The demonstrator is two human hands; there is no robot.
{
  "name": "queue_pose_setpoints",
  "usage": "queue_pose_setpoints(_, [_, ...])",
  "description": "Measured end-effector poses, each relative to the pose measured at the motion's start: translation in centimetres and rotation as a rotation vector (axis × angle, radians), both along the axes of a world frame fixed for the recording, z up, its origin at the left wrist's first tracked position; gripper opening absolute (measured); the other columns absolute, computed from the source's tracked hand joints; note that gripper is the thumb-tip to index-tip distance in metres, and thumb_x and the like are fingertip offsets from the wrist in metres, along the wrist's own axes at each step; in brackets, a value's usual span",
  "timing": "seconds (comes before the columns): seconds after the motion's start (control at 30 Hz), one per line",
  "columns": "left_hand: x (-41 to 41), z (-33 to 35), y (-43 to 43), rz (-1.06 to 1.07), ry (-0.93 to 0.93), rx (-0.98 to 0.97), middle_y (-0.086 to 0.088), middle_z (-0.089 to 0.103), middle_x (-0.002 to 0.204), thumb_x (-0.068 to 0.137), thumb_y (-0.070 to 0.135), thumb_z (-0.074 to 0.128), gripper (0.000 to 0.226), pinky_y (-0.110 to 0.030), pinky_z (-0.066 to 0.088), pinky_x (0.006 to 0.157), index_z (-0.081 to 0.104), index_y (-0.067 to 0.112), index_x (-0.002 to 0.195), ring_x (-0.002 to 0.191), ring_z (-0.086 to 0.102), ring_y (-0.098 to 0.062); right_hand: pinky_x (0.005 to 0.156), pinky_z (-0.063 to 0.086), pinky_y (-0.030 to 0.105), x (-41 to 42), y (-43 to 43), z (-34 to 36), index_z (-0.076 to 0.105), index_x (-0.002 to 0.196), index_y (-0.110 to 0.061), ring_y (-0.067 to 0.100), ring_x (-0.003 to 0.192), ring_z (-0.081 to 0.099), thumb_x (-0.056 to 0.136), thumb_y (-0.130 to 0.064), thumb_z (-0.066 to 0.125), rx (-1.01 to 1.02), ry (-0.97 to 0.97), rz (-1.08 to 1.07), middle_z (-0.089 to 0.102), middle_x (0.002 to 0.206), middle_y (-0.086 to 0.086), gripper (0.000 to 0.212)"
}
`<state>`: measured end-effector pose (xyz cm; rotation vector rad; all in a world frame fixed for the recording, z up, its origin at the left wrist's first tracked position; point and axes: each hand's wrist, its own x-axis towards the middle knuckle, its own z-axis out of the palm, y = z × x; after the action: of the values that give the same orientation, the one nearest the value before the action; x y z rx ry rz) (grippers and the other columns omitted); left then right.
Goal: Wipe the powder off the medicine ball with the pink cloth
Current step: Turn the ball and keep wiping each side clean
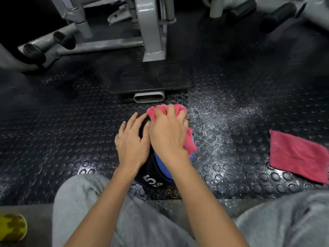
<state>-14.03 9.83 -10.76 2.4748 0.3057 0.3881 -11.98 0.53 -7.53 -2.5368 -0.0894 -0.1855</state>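
A black and blue medicine ball (156, 172) marked "5 KG" sits on the studded rubber floor between my knees. My right hand (167, 134) grips a bunched pink cloth (189, 146) and presses it onto the top of the ball. My left hand (132, 141) lies flat against the ball's left side, fingers spread and fairly straight. Most of the ball's top is hidden under both hands and the cloth.
White powder (217, 118) is scattered on the floor right of the ball. A second pink cloth (297, 155) lies flat at the right. A grey gym machine frame (151, 32) with a black base plate (151, 79) stands ahead. A yellow-green object (12, 227) sits bottom left.
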Motion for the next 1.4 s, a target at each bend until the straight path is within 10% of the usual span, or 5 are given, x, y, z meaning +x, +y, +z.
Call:
queue_pose_setpoints(0.3, [2.8, 1.2, 0.4, 0.053, 0.086, -0.085, 0.012, 0.049, 0.139, 0.096, 0.039, 0.038, 0.033, -0.043, 0.031, 0.107, 0.055, 0.041, 0.123, 0.130, 0.041, -0.017, 0.073, 0.049, 0.043, -3.0, -1.4, -3.4, 0.064, 0.113, -0.028, 0.031, 0.088, 0.051, 0.087, -0.034, 0.043, 0.147, -0.206, -0.105, 0.058, 0.110, 0.001, 0.034])
queue_pose_setpoints(0.6, [2.8, 1.3, -0.7, 0.052, 0.113, 0.027, 0.010, 0.043, 0.144, 0.097, 0.040, 0.034, 0.036, -0.046, 0.029, 0.108, 0.050, 0.040, 0.129, 0.133, 0.036, -0.021, 0.096, 0.029, 0.042, 2.3, -1.4, -0.4, 0.058, 0.121, -0.027, 0.032, 0.115, 0.034, 0.095, -0.031, 0.040, 0.093, 0.027, -0.015, 0.047, 0.124, 0.003, 0.031])
queue_pose_setpoints(0.87, [5.1, 2.3, 0.5, 0.169, 0.335, -0.088, 0.003, 0.042, 0.144, 0.092, 0.051, 0.033, 0.041, -0.043, 0.030, 0.104, 0.047, 0.042, 0.130, 0.128, 0.041, -0.030, 0.068, 0.041, 0.018, -3.1, -3.7, -8.2, 0.057, 0.123, -0.023, 0.017, 0.100, 0.049, 0.094, -0.026, 0.044, 0.770, 0.134, -0.573, 0.047, 0.102, -0.005, 0.032])
queue_pose_setpoints(1.23, [3.6, 1.9, -0.8, 0.208, 0.244, -0.026, 0.009, 0.041, 0.145, 0.090, 0.057, 0.036, 0.046, -0.053, 0.028, 0.107, 0.045, 0.042, 0.133, 0.132, 0.037, -0.027, 0.081, 0.038, 0.027, -1.3, -3.0, -5.4, 0.063, 0.113, -0.030, 0.014, 0.096, 0.041, 0.088, -0.028, 0.043, 0.524, -0.187, -0.230, 0.053, 0.113, -0.008, 0.032])
queue_pose_setpoints(1.4, [3.4, 1.9, -1.0, 0.185, 0.228, -0.015, 0.010, 0.039, 0.147, 0.091, 0.057, 0.035, 0.046, -0.053, 0.027, 0.107, 0.045, 0.042, 0.133, 0.134, 0.034, -0.026, 0.081, 0.046, 0.035, -3.6, -4.9, -9.8, 0.063, 0.107, -0.018, 0.025, 0.097, 0.057, 0.094, -0.021, 0.046, 0.895, 0.209, -0.613, 0.058, 0.103, 0.004, 0.021])
